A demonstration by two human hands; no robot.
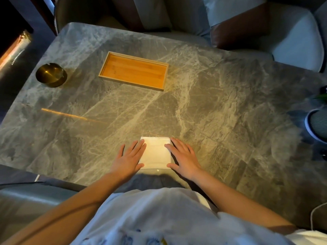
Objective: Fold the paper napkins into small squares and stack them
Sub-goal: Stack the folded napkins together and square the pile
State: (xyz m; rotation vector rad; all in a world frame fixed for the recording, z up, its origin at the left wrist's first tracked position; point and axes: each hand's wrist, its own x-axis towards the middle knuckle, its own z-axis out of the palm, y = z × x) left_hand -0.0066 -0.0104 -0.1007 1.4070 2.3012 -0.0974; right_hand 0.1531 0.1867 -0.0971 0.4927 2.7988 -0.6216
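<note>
Marble table (212,103) carries a brass ashtray (51,75) far left and a wooden tray (134,70) right of it. At the near edge, the left hand (130,160) and right hand (184,159) lie spread flat, fingers overlapping the napkin (155,152) between them.

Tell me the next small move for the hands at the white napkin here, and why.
Probably lift one edge and fold the napkin in half. It lies flat near the table's front edge, both hands open: the left hand rests on its left edge, the right hand on its right. No stack shows yet, and the wooden tray holds nothing.
</note>
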